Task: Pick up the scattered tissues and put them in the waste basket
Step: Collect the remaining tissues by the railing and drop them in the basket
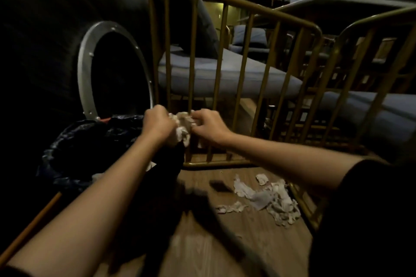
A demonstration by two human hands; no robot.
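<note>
Fingers (198, 119) of both the left hand (157, 123) and right hand (208, 127) clench one tissue wad (182, 126) beside the waste basket (90, 141); shifting left over its liner before letting go seems wise, since more tissues (270, 200) lie scattered on the floor (225, 243).

Both hands, left (157, 122) and right (208, 126), are bare, forearms uncovered; a black sleeve (371, 186) covers the right upper arm.

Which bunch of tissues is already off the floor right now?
The crumpled wad gripped between the left hand and right hand, beside the waste basket. The other tissues lie scattered on the wooden floor.
</note>
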